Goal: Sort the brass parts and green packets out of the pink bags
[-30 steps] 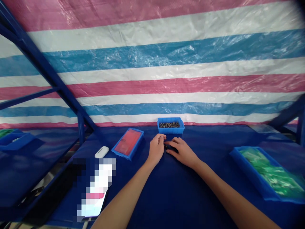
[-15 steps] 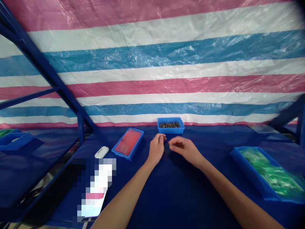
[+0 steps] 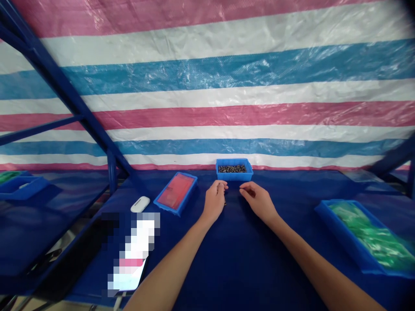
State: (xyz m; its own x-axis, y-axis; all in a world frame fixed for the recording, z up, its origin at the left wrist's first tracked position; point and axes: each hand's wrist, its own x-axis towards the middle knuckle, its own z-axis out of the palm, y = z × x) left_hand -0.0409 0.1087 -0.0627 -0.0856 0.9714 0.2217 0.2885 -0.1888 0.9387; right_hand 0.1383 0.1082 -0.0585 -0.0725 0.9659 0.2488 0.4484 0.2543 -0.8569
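My left hand (image 3: 215, 199) is closed, its fingers curled inward over the table just in front of a small blue bin (image 3: 234, 176). What it holds is too small to make out. Close beside its right edge, a tiny dark and brassy piece (image 3: 225, 203) shows. To the right, my right hand (image 3: 258, 200) has thumb and forefinger brought together at the tips; anything between them is too small to see. The two hands are apart. Many small dark, shiny pieces (image 3: 231, 168) lie in the bin.
On the left are a blue tray with red contents (image 3: 175, 191), a white case (image 3: 140, 204) and a phone (image 3: 131, 276) with a cable. A blue tray of green plastic packets (image 3: 372, 237) stands right. Blue frame bars (image 3: 65, 90) and a striped sheet (image 3: 227, 95) stand behind.
My right hand has moved right, away from my left hand. The small bright piece at its fingertips no longer shows. My left hand keeps its place near the bin.
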